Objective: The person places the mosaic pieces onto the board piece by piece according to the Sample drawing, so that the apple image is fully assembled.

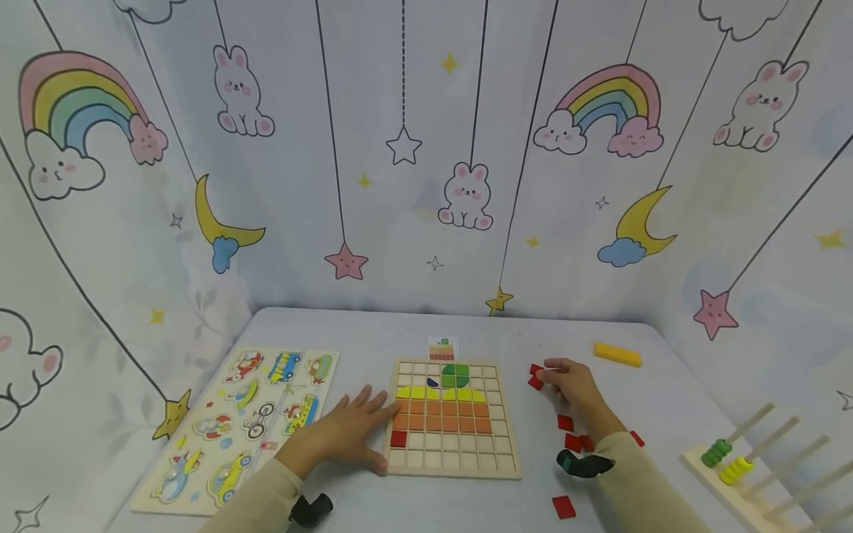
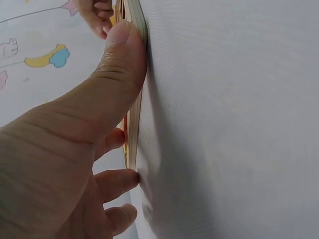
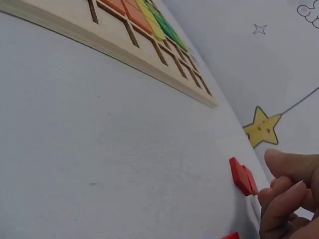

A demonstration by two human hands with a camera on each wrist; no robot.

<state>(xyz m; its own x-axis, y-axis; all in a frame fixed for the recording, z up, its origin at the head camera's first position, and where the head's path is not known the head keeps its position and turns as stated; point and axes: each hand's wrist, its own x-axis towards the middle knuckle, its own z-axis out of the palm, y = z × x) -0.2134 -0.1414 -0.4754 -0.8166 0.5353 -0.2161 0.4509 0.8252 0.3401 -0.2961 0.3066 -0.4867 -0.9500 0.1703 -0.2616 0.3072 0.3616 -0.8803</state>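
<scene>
A wooden grid board [image 1: 460, 463] carries green, yellow and orange tiles, a small dark blue piece, and one red tile [image 1: 397, 439] at its left side. My left hand [image 1: 349, 433] lies at the board's left edge with fingers spread; its thumb [image 2: 122, 64] touches the board's side in the left wrist view. To the right of the board, my right hand [image 1: 574, 385] is over two red square tiles [image 1: 536, 377], fingertips right at the nearer one. The right wrist view has its fingers [image 3: 284, 199] loosely bent beside these tiles [image 3: 241, 177], with no tile showing between them.
More red tiles [image 1: 565, 423] lie around the right forearm, one [image 1: 563, 507] near the front. A small picture card [image 1: 443, 348] is behind the board. A picture puzzle [image 1: 249, 437] lies left, a yellow block [image 1: 617, 354] back right, a bead abacus [image 1: 733, 481] front right.
</scene>
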